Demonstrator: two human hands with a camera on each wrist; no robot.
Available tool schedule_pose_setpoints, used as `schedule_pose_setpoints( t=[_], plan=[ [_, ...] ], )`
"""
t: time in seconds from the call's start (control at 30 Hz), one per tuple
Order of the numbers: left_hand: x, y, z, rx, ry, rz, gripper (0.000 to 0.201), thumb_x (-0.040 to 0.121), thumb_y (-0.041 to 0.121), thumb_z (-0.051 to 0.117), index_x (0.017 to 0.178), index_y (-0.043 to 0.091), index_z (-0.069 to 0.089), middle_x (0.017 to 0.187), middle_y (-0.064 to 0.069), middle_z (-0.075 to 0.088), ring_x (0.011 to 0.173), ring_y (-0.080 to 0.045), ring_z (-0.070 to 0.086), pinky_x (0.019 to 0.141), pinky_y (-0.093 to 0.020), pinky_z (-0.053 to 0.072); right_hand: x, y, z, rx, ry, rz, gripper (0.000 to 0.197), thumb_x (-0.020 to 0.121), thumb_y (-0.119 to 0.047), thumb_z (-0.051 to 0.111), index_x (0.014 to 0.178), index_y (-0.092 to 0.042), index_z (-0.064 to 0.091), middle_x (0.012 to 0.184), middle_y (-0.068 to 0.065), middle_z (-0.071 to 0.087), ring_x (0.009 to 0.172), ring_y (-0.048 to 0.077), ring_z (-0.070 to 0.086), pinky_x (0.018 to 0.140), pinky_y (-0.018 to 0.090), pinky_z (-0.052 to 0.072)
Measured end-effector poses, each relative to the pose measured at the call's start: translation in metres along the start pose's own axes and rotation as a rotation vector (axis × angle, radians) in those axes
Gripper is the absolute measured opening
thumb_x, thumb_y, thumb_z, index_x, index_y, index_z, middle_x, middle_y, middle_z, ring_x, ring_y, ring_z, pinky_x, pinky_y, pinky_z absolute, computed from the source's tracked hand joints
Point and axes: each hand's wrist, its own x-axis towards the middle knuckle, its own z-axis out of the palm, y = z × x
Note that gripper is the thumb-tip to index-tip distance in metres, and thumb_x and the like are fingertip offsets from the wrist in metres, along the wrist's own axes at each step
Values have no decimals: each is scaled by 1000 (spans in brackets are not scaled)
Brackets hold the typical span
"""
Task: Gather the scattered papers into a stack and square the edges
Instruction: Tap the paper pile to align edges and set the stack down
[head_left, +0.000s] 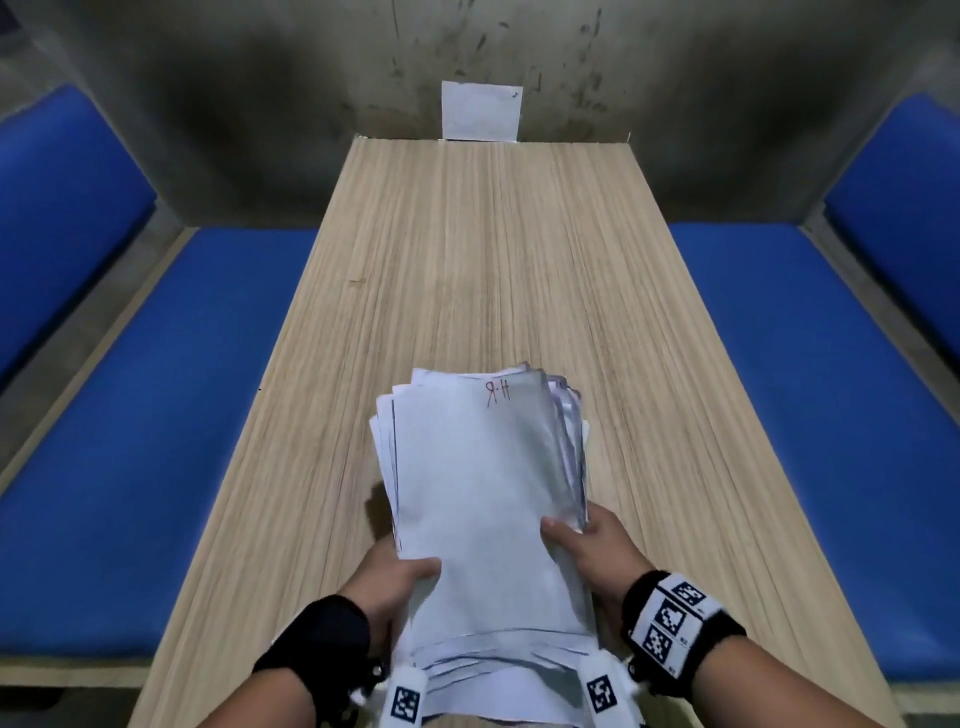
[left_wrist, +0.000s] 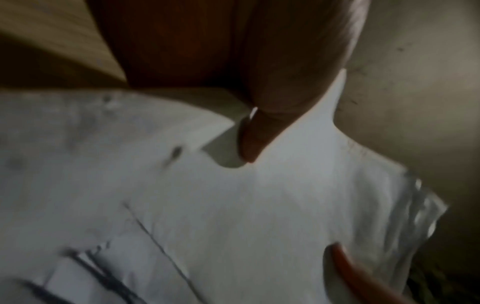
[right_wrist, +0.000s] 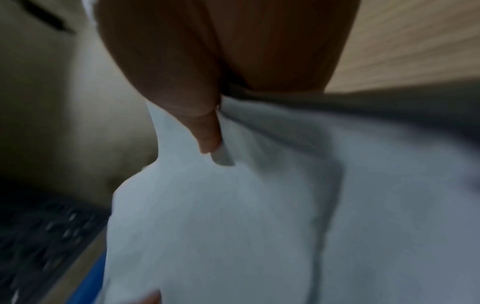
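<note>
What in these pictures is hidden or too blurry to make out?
- Fingers of the left hand and right hand: head view, under the stack; only thumbs show.
- Red writing on the top sheet: head view, too small to read.
- Stack's near edge: head view, cut off by the frame's bottom.
- Print on the sheets: left wrist view, blurred.
- Sheet on the wall: head view, too far to read.

White paper stack, red scrawl on top sheet, edges uneven, held tilted above table's near end.
</note>
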Motion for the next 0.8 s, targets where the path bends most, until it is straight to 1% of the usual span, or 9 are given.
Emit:
schedule_pose_setpoints(
  t=[0.07, 0.17, 0.27, 0.37, 0.47, 0.57, 0.63, 0.73, 0.8],
  plan=[
    [-1, 10, 2, 77, 87, 162, 30, 68, 8, 66, 97, 17, 68, 103, -11, 76, 91, -23, 72, 82, -34, 56, -7, -14, -2, -103, 21, -115, 8, 94, -13, 62, 101, -11, 66, 94, 8, 76, 86, 22, 72, 74, 31, 60],
    [-2, 47, 9, 106, 275, 356, 22, 81, 16, 70, 102, 7, 69, 94, -6, 74, 94, -26, 71, 82, -32, 58, -17, -54, -9, -57, 54, -287, 15, 93, -18, 65, 108, -15, 65, 96, -3, 75, 90, 13, 73, 80, 29, 60],
    [-9, 88, 18, 52, 423, 491, 32, 80, 34, 67, 105, 14, 69, 102, -6, 74, 101, -26, 70, 94, -44, 54, -24, -92, -12, -157, -11, -433, 13, 95, -14, 61, 102, -17, 71, 97, 4, 77, 91, 25, 73, 78, 42, 60],
    [-27, 125, 33, 29, 404, 681, 13, 83, 24, 66, 96, 25, 66, 96, 2, 73, 95, -15, 71, 86, -32, 56, -27, -125, -14, -142, 176, -603, 14, 96, -15, 58, 96, -22, 70, 86, -13, 75, 81, 7, 69, 73, 30, 55],
    [-48, 163, 44, 44, 413, 867, 11, 90, 16, 65, 97, 25, 65, 93, 7, 71, 79, 12, 66, 71, -9, 51, -37, -170, -17, -16, 301, -752, 14, 96, -16, 58, 105, -18, 69, 91, -9, 74, 87, 8, 67, 80, 27, 54],
    [-63, 194, 41, -28, 424, 997, 17, 90, 15, 66, 105, 23, 67, 104, 6, 73, 100, -5, 69, 89, -22, 53, -52, -201, -23, 71, 342, -888, 13, 94, -17, 61, 99, -28, 66, 92, -13, 73, 93, 7, 68, 83, 25, 54],
    [-63, 199, 34, 20, 441, 1052, 26, 88, 22, 66, 111, 11, 67, 108, 0, 72, 104, -9, 68, 92, -25, 52, -60, -207, -25, 130, 353, -930, 15, 94, -13, 61, 97, -28, 64, 87, -17, 73, 89, 2, 68, 79, 19, 53],
    [-49, 175, 29, 91, 434, 1021, 31, 82, 30, 67, 105, 9, 69, 96, 8, 71, 91, 10, 65, 81, -8, 48, -54, -182, -25, 84, 345, -910, 15, 94, -9, 62, 105, -16, 68, 89, -19, 73, 89, -5, 67, 75, 9, 49],
    [-26, 143, 27, 86, 428, 894, 28, 73, 26, 68, 98, 13, 67, 89, 12, 70, 79, 18, 63, 69, -2, 46, -34, -143, -21, 35, 316, -794, 15, 89, -3, 66, 103, -8, 69, 82, -23, 73, 80, -12, 66, 67, 6, 48]
  ],
)
